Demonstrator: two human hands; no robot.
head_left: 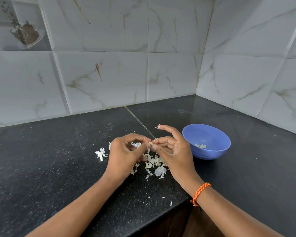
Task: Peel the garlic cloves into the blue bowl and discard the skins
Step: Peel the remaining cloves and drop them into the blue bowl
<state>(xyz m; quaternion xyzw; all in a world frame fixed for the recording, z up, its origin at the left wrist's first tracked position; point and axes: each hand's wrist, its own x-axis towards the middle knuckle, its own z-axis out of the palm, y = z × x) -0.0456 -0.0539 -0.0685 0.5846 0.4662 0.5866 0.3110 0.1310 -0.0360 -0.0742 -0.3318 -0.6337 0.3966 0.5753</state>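
Observation:
A small garlic clove (150,144) is pinched between the fingertips of my left hand (125,153) and my right hand (173,151), just above the black counter (58,159). My right index finger sticks up with a scrap of skin stuck to its tip. A heap of white garlic skins (155,165) lies on the counter under both hands. The blue bowl (212,152) stands right of my right hand and holds a few peeled cloves (200,146) at its bottom.
A separate tuft of skin (100,153) lies left of my left hand. Tiled walls meet in a corner behind the bowl. The counter's front edge (161,214) runs under my forearms. An orange cord bracelet (200,193) is on my right wrist.

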